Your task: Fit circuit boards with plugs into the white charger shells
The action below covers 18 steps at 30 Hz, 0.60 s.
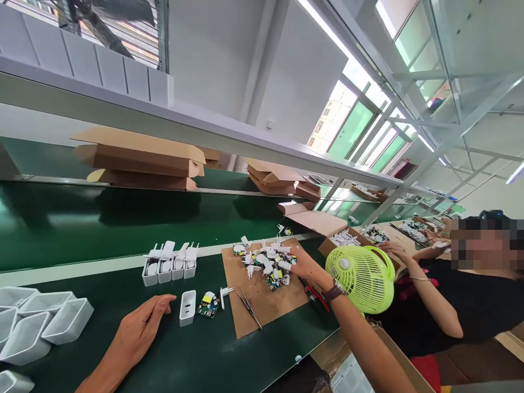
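My left hand (141,330) rests on the green bench with nothing in it, its fingers loosely extended and thumb uppermost. Just right of it stand a white rectangular charger housing (188,308), a small circuit board (209,304) with a yellow component, and a white plug piece (224,297). My right hand (305,266) reaches into a pile of circuit boards and white plug parts (266,259) on a brown cardboard sheet (262,308). Its fingers are bent together at the pile's right edge; what they pinch is unclear. Tweezers (248,309) lie across the sheet.
Red-handled pliers (316,296) lie under my right wrist, by a green fan (360,278). White housings with plug parts (170,267) stand in a row; bare housings (41,322) cluster at left. Behind the fan sits a carton (327,245). A co-worker (442,295) works at right.
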### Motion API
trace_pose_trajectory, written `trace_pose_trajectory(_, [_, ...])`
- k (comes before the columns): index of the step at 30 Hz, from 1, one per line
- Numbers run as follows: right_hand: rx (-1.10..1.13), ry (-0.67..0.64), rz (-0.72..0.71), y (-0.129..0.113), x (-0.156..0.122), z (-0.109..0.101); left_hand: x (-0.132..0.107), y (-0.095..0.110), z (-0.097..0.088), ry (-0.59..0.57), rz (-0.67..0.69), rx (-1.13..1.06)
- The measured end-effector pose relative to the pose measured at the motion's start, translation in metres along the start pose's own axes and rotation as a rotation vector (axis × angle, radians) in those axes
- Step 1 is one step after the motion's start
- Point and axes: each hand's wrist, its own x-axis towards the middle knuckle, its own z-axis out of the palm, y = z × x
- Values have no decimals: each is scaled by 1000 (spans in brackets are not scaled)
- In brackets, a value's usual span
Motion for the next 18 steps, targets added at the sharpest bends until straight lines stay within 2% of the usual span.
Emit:
trace_pose_trajectory(4, [-30,30,197,33,34,-7,-1,-7,3,-27,-45,0])
trace_pose_trajectory(9, [-101,-31,405,63,82,5,-4,-12,9,-84,-95,-20])
trace_pose_trajectory(14, [-142,-68,450,65,110,17,-3,-12,14,-92,-106,-36])
trace_pose_trajectory(18, [-171,-54,444,59,124,15,-1,-3,14,-165,-162,-76])
